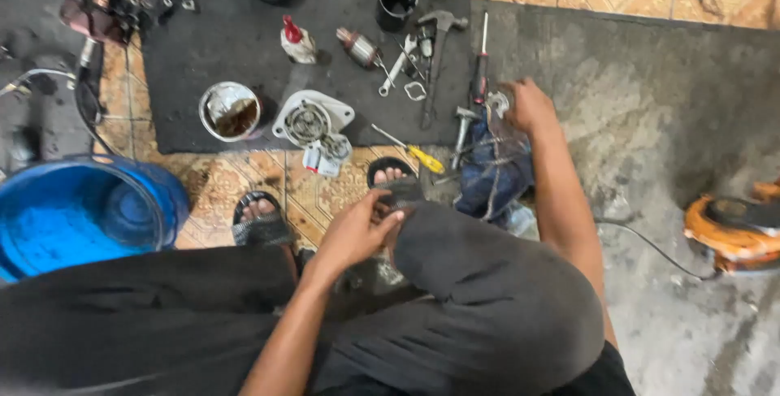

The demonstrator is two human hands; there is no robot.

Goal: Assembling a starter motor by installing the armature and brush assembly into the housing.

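while outstretched, right hand [528, 106] on metal part [497, 103]

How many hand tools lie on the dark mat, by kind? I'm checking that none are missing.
Hammer: 1
Screwdrivers, yellow handle and dark handle: 2
Wrench: 1
Total: 4
The right hand grips a small metal part at the mat edge.
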